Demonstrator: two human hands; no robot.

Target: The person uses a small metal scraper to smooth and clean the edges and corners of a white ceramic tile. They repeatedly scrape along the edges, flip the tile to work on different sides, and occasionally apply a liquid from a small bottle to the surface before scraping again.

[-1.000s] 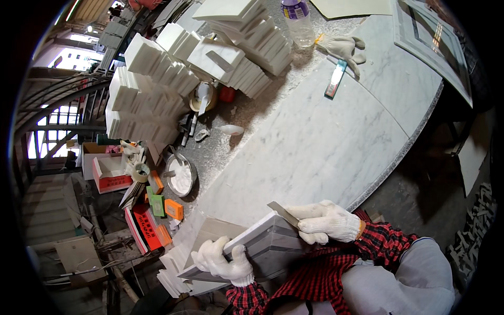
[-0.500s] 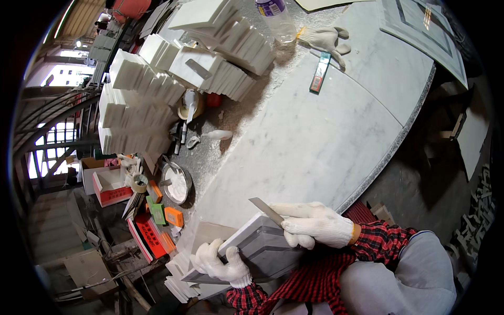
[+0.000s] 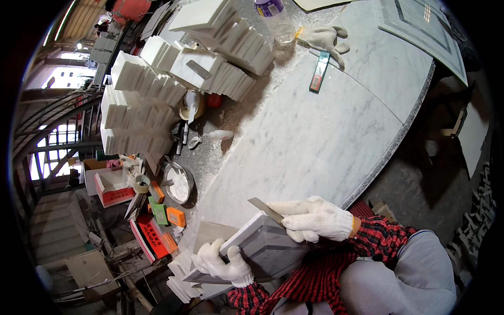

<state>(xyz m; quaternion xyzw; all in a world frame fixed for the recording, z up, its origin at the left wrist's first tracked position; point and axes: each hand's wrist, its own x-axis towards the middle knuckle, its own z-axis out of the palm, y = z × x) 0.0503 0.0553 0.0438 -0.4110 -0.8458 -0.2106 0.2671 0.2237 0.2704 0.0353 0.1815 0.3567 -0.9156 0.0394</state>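
Both my hands wear white knit gloves. My left hand (image 3: 224, 262) is closed around the left end of a grey and white marble tile panel (image 3: 268, 245), which is tilted up near my body. In my right hand (image 3: 317, 219) is a thin flat metal blade (image 3: 265, 209), pinched by the fingers. The blade lies against the panel's upper corner, its free end pointing up and left. A pale tile (image 3: 209, 235) is partly hidden behind the panel, and the stone's underside is out of sight.
A marble tabletop (image 3: 294, 142) spreads ahead. Stacks of white tiles (image 3: 139, 100) stand at the far left. A metal bowl of white paste (image 3: 178, 184) and small orange and green boxes (image 3: 159, 211) are left. A spare glove (image 3: 323, 39), a narrow box (image 3: 319, 72) and a bottle (image 3: 277, 21) lie farther off.
My right hand has tilted slightly and its fingers have drawn closer together around the blade. The panel and my left hand have hardly moved.
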